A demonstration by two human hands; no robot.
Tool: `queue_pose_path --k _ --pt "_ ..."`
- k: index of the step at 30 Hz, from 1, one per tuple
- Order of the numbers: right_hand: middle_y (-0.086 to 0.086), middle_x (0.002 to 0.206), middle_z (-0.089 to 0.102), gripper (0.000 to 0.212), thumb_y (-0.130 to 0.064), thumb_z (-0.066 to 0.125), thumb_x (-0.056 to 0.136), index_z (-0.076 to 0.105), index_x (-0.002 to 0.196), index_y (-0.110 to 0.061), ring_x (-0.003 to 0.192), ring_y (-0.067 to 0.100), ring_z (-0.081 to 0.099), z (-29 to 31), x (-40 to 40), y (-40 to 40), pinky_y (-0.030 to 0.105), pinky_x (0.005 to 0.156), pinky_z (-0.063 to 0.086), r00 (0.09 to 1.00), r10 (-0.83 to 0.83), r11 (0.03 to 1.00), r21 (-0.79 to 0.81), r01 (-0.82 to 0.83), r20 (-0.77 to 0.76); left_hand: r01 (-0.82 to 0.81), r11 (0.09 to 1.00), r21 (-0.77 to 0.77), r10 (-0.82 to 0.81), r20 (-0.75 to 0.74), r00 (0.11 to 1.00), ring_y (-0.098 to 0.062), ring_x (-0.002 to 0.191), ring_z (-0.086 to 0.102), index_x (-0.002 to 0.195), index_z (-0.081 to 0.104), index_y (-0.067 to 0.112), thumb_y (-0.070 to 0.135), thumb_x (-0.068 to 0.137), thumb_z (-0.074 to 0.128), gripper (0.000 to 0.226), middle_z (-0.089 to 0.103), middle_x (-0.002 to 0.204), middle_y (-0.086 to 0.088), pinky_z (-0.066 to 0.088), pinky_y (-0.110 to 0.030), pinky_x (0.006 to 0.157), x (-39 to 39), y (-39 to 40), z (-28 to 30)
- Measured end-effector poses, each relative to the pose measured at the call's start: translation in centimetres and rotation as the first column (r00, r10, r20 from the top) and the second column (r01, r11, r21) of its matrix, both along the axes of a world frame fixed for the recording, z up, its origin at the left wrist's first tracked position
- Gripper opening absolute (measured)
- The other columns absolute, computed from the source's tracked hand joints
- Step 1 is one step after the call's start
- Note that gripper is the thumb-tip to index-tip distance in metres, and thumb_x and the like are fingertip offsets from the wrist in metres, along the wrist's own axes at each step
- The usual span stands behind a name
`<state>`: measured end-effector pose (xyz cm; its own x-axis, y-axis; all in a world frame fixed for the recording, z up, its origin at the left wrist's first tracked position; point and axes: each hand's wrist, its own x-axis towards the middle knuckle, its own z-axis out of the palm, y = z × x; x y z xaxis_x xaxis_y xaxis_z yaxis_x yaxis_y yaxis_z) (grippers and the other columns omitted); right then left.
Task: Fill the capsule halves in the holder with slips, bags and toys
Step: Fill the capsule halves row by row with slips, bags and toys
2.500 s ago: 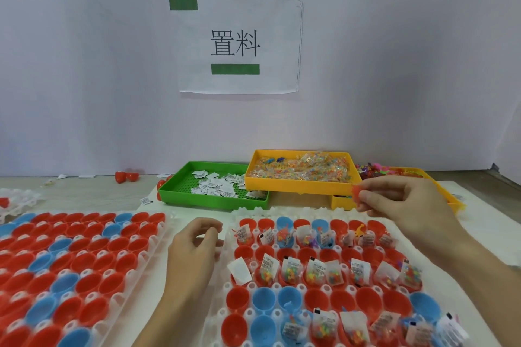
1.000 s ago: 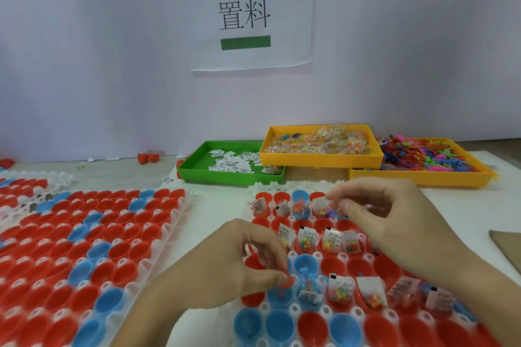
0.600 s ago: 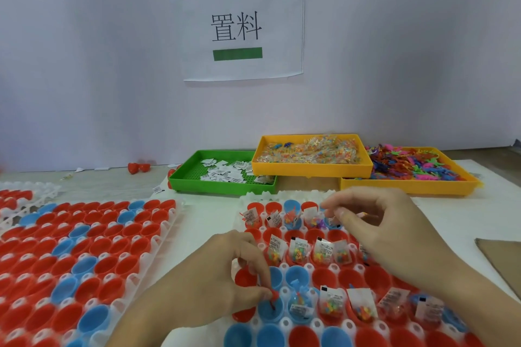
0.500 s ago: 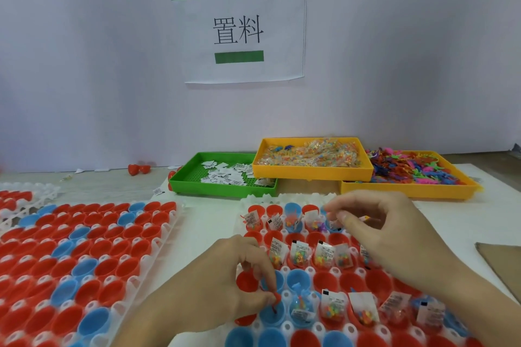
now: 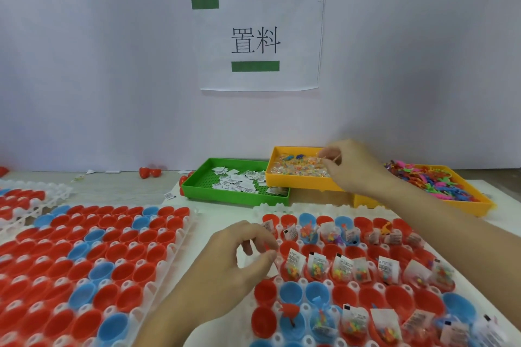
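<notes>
The white holder (image 5: pixel 284 207) in front of me carries red and blue capsule halves; many in its far and middle rows contain slips and bead bags. A red toy (image 5: pixel 290 313) lies in a blue half near the holder's left edge. My left hand (image 5: pixel 239 259) hovers above that edge with loosely curled fingers and holds nothing. My right hand (image 5: pixel 349 166) reaches over the yellow tray of clear bead bags (image 5: pixel 298 169), thumb and fingertips pinching a bag on top of the heap. Paper slips lie in the green tray (image 5: pixel 234 194). Coloured toys fill a second yellow tray (image 5: pixel 439 183).
A second holder (image 5: pixel 84 262) with bare red and blue halves lies to the left, and a third (image 5: pixel 31 197) sits behind it. Loose red halves (image 5: pixel 149 172) rest by the wall. A paper sign (image 5: pixel 259 39) hangs above the trays.
My left hand let the red toy go into the blue half and lifted away. My right hand moved from the holder's far row up to the bag tray.
</notes>
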<state>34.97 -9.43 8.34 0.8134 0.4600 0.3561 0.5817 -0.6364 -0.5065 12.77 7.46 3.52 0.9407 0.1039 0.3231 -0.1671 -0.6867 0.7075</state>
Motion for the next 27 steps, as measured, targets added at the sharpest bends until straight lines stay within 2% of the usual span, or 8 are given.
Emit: queue_pose_path --k 3,5,7,10,13,19,23,27 --pt "0.01 0.123 0.067 0.029 -0.016 0.058 0.098 0.066 0.125 -0.008 0.114 0.025 0.06 -0.9 2.3 2.0 0.037 0.098 0.049 0.999 -0.046 0.993 -0.105 0.046 -0.003 -0.067 0.997 -0.03 0.068 0.034 0.997 -0.008 0.086 0.055 0.087 0.073 0.031 0.019 0.089 0.068 0.013 0.065 0.086 0.015 0.039 -0.011 0.069 0.3 0.4 -0.5" --pt "0.01 0.128 0.064 0.031 -0.02 0.062 0.097 0.065 0.126 -0.009 0.12 0.027 0.057 -1.6 3.3 2.8 0.038 0.101 0.048 0.997 -0.074 0.984 -0.167 0.069 -0.022 -0.092 0.994 -0.052 0.094 0.045 0.995 -0.009 0.083 0.056 0.086 0.072 0.033 0.019 0.09 0.068 0.015 0.067 0.086 0.012 0.039 -0.012 0.068 0.5 0.7 -0.7" --pt "0.01 0.126 0.066 0.028 -0.022 0.066 0.095 0.069 0.12 -0.01 0.117 0.027 0.059 -2.0 4.0 3.2 0.035 0.096 0.048 0.994 -0.094 0.978 -0.191 0.084 -0.047 -0.108 0.992 -0.062 0.111 0.053 0.992 -0.01 0.083 0.057 0.085 0.072 0.034 0.019 0.09 0.067 0.016 0.067 0.086 0.011 0.04 -0.013 0.067 0.6 0.9 -0.9" --pt "0.007 0.114 0.072 0.014 -0.018 0.071 0.091 0.078 0.101 -0.011 0.106 0.024 0.063 -2.1 4.6 3.7 0.031 0.084 0.05 0.993 -0.107 0.977 -0.189 0.094 -0.059 -0.121 0.99 -0.077 0.126 0.065 0.99 -0.011 0.083 0.058 0.086 0.072 0.034 0.02 0.09 0.066 0.016 0.067 0.087 0.012 0.04 -0.013 0.067 0.7 1.0 -1.0" --pt "0.008 0.107 0.072 0.007 -0.013 0.073 0.089 0.077 0.094 -0.012 0.099 0.023 0.064 -2.3 4.7 4.0 0.032 0.081 0.052 0.991 -0.129 0.979 -0.167 0.121 -0.039 -0.123 0.989 -0.08 0.129 0.072 0.989 -0.011 0.082 0.058 0.086 0.072 0.032 0.018 0.09 0.066 0.016 0.067 0.087 0.012 0.04 -0.012 0.066 0.8 0.8 -0.9" --pt "0.004 0.095 0.071 0.009 -0.011 0.066 0.092 0.071 0.087 -0.015 0.09 0.018 0.062 -2.8 4.4 3.5 0.03 0.077 0.049 0.99 -0.139 0.988 0.069 0.138 0.008 -0.119 0.988 -0.096 0.127 0.08 0.989 -0.009 0.081 0.06 0.086 0.072 0.03 0.013 0.091 0.065 0.019 0.068 0.086 0.013 0.042 -0.013 0.067 0.6 0.4 -0.4" --pt "0.001 0.09 0.068 0.006 -0.011 0.067 0.092 0.068 0.088 -0.015 0.086 0.017 0.063 -1.8 4.1 2.7 0.026 0.076 0.045 0.989 -0.148 0.948 0.284 0.142 0.001 -0.121 0.987 -0.102 0.131 0.096 0.987 -0.007 0.081 0.06 0.085 0.072 0.029 0.01 0.091 0.064 0.022 0.068 0.085 0.017 0.043 -0.011 0.067 0.5 0.2 -0.2" --pt "-0.004 0.082 0.07 0.007 -0.013 0.067 0.093 0.068 0.09 -0.019 0.07 0.005 0.066 -0.5 1.9 0.8 0.021 0.073 0.052 0.994 -0.107 0.9 0.425 0.097 -0.002 -0.124 0.986 -0.114 0.136 0.1 0.986 -0.004 0.08 0.061 0.086 0.072 0.026 0.007 0.091 0.061 0.023 0.069 0.083 0.023 0.044 -0.01 0.067 0.5 -0.1 0.0"
